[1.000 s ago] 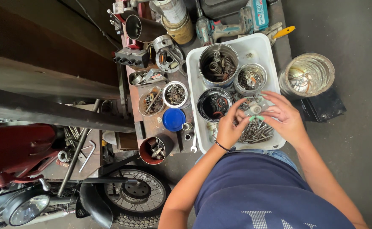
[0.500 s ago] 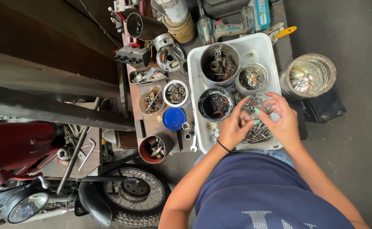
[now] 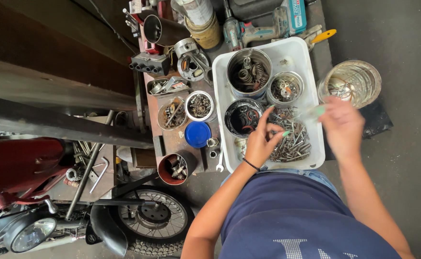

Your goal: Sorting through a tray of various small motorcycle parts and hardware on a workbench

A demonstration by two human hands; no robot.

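Head view | left hand (image 3: 260, 144) fingers pinched over loose bolts (image 3: 292, 139), grip contents unclear | right hand (image 3: 341, 125) blurred, open or closed not discernible, above white tub (image 3: 316, 158) edge | glass jar (image 3: 349, 84) just beside tub

A single head-worn view is given, aimed steeply downward from above the person's torso. The cluttered counter (image 3: 172, 139) is seen from moderately close, with floor and a motorcycle wheel (image 3: 155, 220) at the edges.
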